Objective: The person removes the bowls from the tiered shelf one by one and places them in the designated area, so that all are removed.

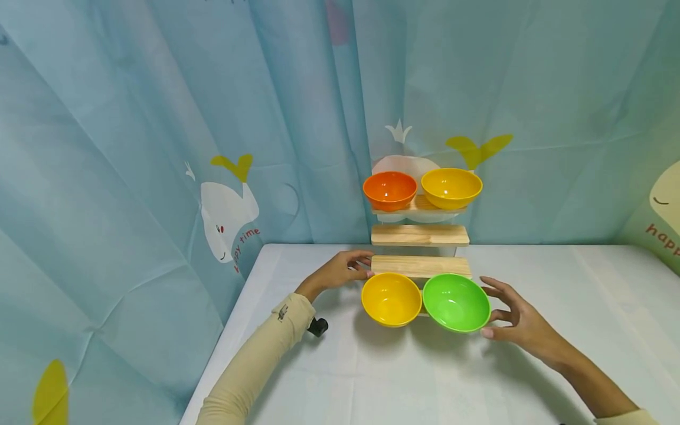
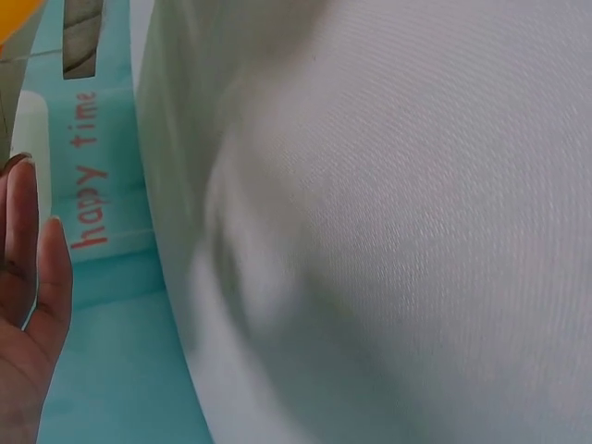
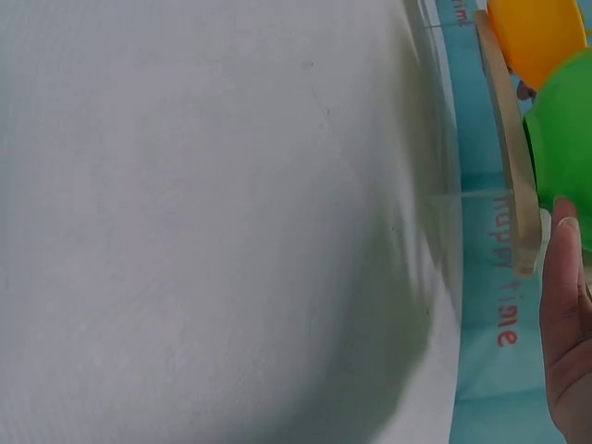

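A stepped rack with wooden shelves (image 1: 421, 265) stands at the back of the table. On its lowest shelf sit a yellow bowl (image 1: 391, 299) and, to the right, a green bowl (image 1: 457, 302), side by side. My left hand (image 1: 340, 270) is at the left end of the rack, fingertips right by the shelf edge and the yellow bowl's rim. Beside the green bowl is my right hand (image 1: 523, 324), fingers spread and gently bent along its right side. In the right wrist view, the thumb (image 3: 561, 277) overlaps the green bowl's lower side.
An orange bowl (image 1: 390, 190) and another yellow bowl (image 1: 451, 188) rest on the top shelf. The middle shelf (image 1: 419, 235) shows bare wood. A white cloth (image 1: 404, 378) covers the table, and a blue printed curtain (image 1: 297, 118) hangs behind it.
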{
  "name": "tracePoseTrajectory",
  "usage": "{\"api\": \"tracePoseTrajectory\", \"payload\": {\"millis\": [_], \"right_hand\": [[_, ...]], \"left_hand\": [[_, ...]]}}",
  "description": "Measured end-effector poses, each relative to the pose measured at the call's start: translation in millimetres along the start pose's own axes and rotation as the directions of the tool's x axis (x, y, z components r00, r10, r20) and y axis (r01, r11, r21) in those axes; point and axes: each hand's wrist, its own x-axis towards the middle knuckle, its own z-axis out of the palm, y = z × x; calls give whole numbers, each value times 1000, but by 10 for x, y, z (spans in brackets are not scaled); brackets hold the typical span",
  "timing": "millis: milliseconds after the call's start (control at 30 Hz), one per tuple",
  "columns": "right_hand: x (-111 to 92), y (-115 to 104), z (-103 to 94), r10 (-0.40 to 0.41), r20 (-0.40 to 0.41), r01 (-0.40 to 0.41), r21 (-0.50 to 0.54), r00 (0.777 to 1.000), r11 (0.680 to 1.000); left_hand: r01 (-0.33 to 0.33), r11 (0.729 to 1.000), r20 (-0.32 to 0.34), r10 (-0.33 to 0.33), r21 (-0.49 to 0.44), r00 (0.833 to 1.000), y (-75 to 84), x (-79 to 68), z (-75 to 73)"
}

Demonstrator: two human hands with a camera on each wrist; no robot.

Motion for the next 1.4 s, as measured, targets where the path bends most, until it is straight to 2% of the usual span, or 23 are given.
{"api": "tracePoseTrajectory", "payload": {"millis": [400, 667, 867, 1133, 1400], "right_hand": [[-18, -16, 99, -5, -16, 5, 24, 1000, 1000], [-30, -12, 126, -2, -23, 2, 22, 1000, 1000], [-37, -7, 131, 23, -6, -22, 34, 1000, 999], [-26, -8, 159, 23, -14, -23, 37, 1000, 999], [-21, 4, 176, 45, -28, -45, 30, 999, 999]], "left_hand": [[-18, 999, -16, 17, -41, 1000, 5, 21, 7], [-23, 999, -6, 23, -33, 1000, 11, 28, 4], [-7, 999, 4, 8, -45, 1000, 14, 19, 3], [-37, 998, 10, 38, -47, 999, 9, 29, -3], [-29, 998, 6, 29, -51, 1000, 4, 37, 5]]}}
